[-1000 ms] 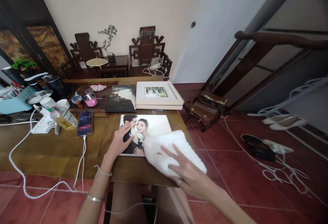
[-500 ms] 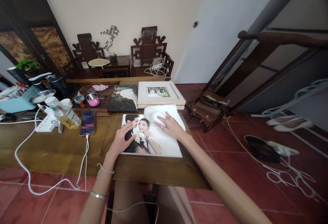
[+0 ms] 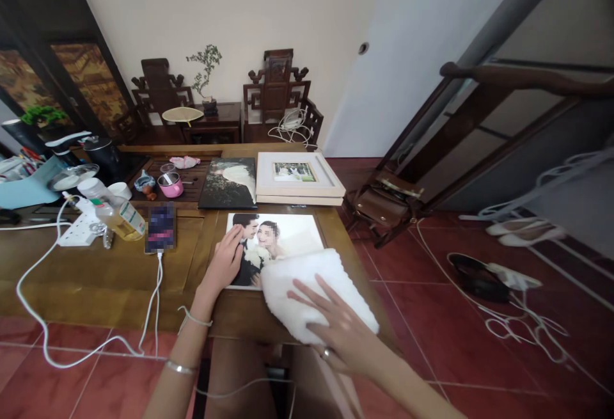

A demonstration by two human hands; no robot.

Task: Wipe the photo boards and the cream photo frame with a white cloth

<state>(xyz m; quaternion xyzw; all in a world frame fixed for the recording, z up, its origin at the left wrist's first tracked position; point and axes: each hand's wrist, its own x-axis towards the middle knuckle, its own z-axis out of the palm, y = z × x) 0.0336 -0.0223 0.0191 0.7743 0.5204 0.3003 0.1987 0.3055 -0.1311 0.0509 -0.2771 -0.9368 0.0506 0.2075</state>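
A wedding photo panel (image 3: 297, 233) lies flat on the wooden table, showing a couple in close-up. My left hand (image 3: 226, 259) rests open on its left side, fingers laid along the edge of the picture. Over the panel's lower right part and beyond its front edge spreads a white towel (image 3: 307, 272). On top of the towel lies my right hand (image 3: 330, 316), with its fingers spread and a ring on one of them. The towel hides that corner of the panel.
Behind the panel are a dark photo panel (image 3: 229, 182) and pale picture frames (image 3: 300, 179). To the left are a charging phone (image 3: 160, 228), a bottle of yellowish liquid (image 3: 122, 219), a power strip (image 3: 79, 230) and a pink cup (image 3: 171, 184). A brown bag (image 3: 381, 205) is beyond the table's right edge.
My right hand has swept the towel toward me, from the panel's upper right to its lower right and past the front edge. The left hand stays on the panel's left side.
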